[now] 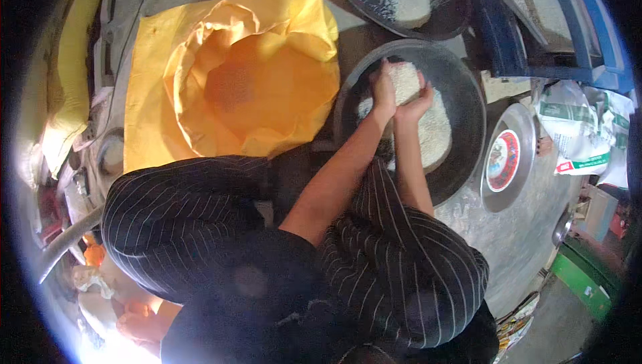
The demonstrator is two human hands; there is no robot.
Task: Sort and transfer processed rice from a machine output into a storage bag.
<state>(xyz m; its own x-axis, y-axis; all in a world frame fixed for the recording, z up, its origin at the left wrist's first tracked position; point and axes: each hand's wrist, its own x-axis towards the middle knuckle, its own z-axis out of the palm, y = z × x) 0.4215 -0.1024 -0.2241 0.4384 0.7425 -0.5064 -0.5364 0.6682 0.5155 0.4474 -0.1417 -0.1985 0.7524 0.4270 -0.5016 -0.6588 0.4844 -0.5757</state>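
Observation:
My left hand [382, 93] and my right hand [417, 102] are cupped side by side over a wide black basin [467, 120], wrists nearly touching. Between the palms lies a heap of white grains that look like rice [404, 80]. More of the rice [436, 130] is spread over the basin's bottom, partly hidden by my forearms. To the left of the basin stands a yellow woven sack [152, 76], its mouth rolled down and wide open. Its inside looks orange in the light, and I cannot make out any contents.
A second dark basin [445, 20] with white grains sits beyond the first. At the right are a metal tray [525, 130] with a printed round centre and white-green plastic bags [578, 123]. A blue metal frame [501, 36] rises at the far right. Filled yellow sacks [70, 63] line the left.

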